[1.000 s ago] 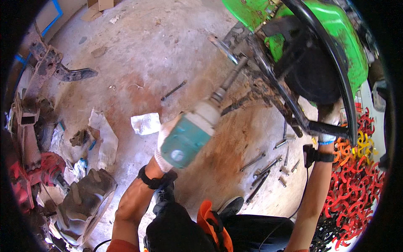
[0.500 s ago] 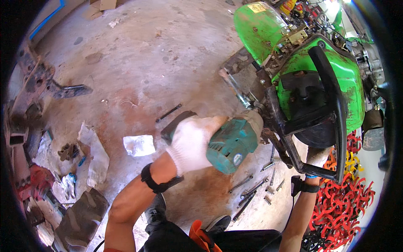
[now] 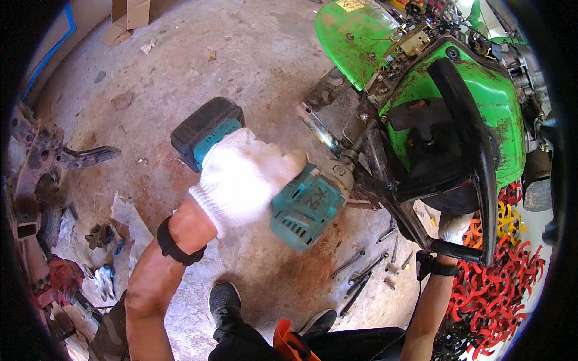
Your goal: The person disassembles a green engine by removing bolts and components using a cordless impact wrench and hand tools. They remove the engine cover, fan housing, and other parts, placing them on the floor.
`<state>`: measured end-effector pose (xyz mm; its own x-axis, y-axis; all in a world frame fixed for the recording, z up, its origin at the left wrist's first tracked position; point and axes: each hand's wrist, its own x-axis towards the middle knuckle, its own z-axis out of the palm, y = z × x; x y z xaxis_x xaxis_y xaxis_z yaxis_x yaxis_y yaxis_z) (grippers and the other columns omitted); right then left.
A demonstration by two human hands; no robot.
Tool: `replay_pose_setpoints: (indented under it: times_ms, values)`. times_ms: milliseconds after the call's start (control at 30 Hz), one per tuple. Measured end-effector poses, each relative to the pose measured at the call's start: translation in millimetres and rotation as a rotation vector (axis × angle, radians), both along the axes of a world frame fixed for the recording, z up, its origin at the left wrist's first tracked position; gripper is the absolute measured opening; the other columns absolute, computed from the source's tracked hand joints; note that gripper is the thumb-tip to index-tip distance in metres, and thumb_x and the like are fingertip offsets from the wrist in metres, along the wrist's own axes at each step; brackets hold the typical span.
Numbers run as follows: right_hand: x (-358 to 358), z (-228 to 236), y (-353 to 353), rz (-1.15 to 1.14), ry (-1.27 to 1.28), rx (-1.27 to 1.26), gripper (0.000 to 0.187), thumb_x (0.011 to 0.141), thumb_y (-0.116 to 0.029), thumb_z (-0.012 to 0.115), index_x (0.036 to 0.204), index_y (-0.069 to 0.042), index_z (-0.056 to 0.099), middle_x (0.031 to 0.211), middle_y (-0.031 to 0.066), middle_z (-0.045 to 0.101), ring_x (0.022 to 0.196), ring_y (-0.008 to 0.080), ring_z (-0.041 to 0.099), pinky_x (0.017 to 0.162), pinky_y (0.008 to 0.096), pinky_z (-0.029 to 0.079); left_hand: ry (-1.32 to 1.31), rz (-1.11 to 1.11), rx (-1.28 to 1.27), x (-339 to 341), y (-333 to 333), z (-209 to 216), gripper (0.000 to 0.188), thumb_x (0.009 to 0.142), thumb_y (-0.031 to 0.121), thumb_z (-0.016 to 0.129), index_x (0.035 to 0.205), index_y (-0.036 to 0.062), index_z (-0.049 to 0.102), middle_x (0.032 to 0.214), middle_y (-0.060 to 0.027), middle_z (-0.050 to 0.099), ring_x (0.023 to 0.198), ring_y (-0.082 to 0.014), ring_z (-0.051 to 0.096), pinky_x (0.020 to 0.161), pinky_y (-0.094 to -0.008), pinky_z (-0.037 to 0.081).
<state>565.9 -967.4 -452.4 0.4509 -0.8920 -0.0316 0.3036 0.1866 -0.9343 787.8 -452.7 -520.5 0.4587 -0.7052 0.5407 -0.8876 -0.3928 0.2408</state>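
A power driver (image 3: 301, 201) sits mid-floor in the left hand (image 3: 241, 180), its nose against the machine (image 3: 457, 102) to the right. Wrenches (image 3: 361, 277) lie on the floor (image 3: 180, 78) below it; the right hand (image 3: 453, 227) grips the machine's handlebar (image 3: 475, 162). Metal parts (image 3: 42, 162) lie along the floor's left edge.

White knit gloves on left hand (image 3: 244, 180) and right hand (image 3: 453, 227), black wristbands, bare forearms, black shoes.

Teal power tool (image 3: 304, 207), white glove (image 3: 241, 180), green machine (image 3: 481, 90), red blades (image 3: 494, 289).
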Motion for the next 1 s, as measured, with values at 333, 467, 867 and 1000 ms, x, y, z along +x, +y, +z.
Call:
replay_pose_setpoints:
  times_ms: [333, 467, 867, 1000]
  values:
    - [-0.2, 0.7, 9.4, -0.066, 0.063, -0.033, 0.062, 0.121, -0.044, 0.038, 0.169, -0.006, 0.049, 0.172, 0.0101, 0.053, 0.157, 0.0304, 0.049, 0.137, 0.0462, 0.028, -0.263, 0.053, 0.111, 15.7, -4.7, 19.6, 0.025, 0.08, 0.023, 0.072, 0.104, 0.0165, 0.074, 0.068, -0.0002, 0.06, 0.065, -0.0231, 0.066, 0.065, -0.0415, 0.053]
    - [-6.7, -3.7, -5.9, -0.02, 0.067, -0.077, 0.062, 0.121, -0.045, 0.038, 0.168, -0.006, 0.049, 0.172, 0.0102, 0.053, 0.156, 0.0303, 0.049, 0.137, 0.0461, 0.029, -0.344, 0.012, 0.084, 22.5, -4.8, 33.5, 0.022, 0.08, 0.023, 0.072, 0.1, 0.0148, 0.075, 0.072, -0.001, 0.062, 0.066, -0.0227, 0.067, 0.065, -0.0398, 0.054]
    - [-17.5, -4.1, -14.3, 0.061, 0.106, -0.149, 0.064, 0.12, -0.048, 0.039, 0.166, -0.005, 0.051, 0.169, 0.0108, 0.055, 0.154, 0.0298, 0.051, 0.136, 0.0458, 0.03, -0.304, -0.001, 0.136, 24.9, -2.3, 40.4, 0.033, 0.082, 0.025, 0.072, 0.114, 0.015, 0.076, 0.068, -0.0004, 0.058, 0.064, -0.0244, 0.066, 0.065, -0.0413, 0.052]
    - [-18.2, -4.0, -15.4, 0.079, 0.118, -0.172, 0.065, 0.12, -0.049, 0.039, 0.166, -0.005, 0.051, 0.169, 0.011, 0.056, 0.153, 0.0297, 0.051, 0.135, 0.0457, 0.031, -0.31, 0.009, 0.118, 27.1, 0.8, 36.9, 0.035, 0.082, 0.025, 0.073, 0.115, 0.0142, 0.075, 0.068, -0.001, 0.058, 0.063, -0.025, 0.065, 0.064, -0.0421, 0.051]
